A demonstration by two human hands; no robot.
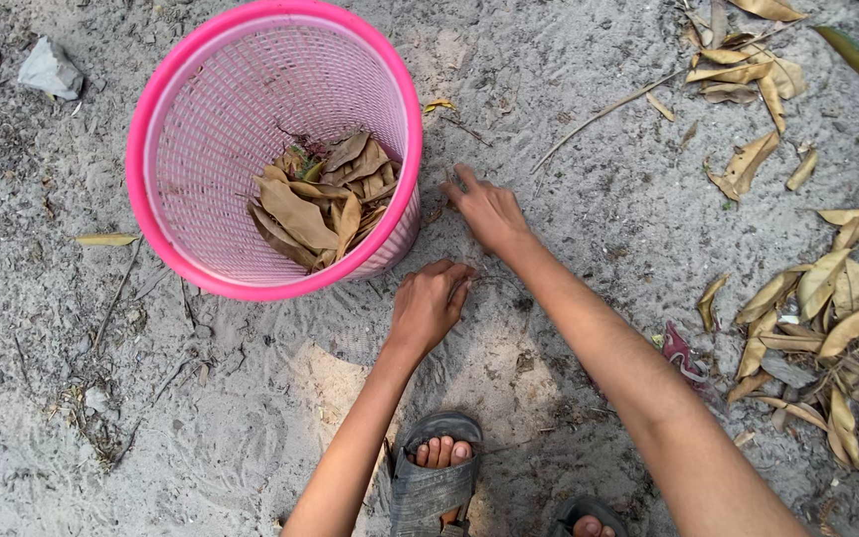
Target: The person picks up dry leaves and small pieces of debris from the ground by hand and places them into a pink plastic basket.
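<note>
Grey sandal (434, 487) at the bottom edge, toes showing, planted on sandy ground (569, 169). Just above, left hand (429, 306), fingers curled narrow and knuckles up, pressed to the sand (whether holding anything, cannot tell). Beyond it, right hand (487, 211), fingers loosely spread, tips on the ground just beside the pink mesh basket (166, 139). Basket tilted toward the camera, dry brown leaves (320, 199) heaped inside. More fallen leaves (827, 318) scattered at the right, well apart from both hands.
</note>
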